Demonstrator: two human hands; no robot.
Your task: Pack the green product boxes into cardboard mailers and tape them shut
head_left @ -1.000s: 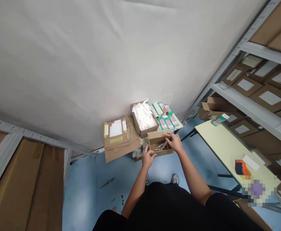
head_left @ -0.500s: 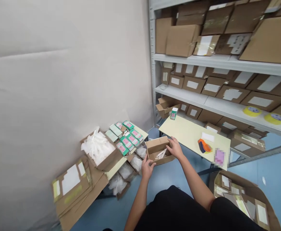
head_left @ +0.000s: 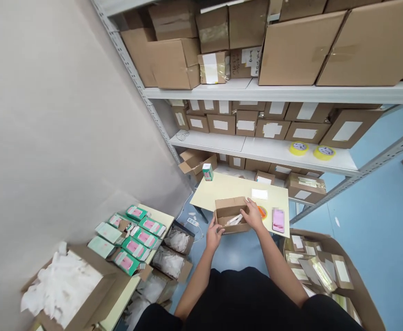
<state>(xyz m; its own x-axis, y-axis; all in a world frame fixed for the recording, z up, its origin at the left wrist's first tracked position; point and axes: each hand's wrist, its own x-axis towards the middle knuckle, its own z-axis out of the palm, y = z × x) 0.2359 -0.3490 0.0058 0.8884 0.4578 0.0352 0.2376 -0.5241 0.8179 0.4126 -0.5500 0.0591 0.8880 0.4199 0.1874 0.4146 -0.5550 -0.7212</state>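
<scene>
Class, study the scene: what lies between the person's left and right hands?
The head view shows an open cardboard box between the left hand and right hand, with white strips inside.

Orange item: partly hidden behind the right hand, right of centre
Phone: screen blurred into pixels
White-filled carton: cut off by the bottom edge, lower left
Upper-shelf box: handwriting too small to read
</scene>
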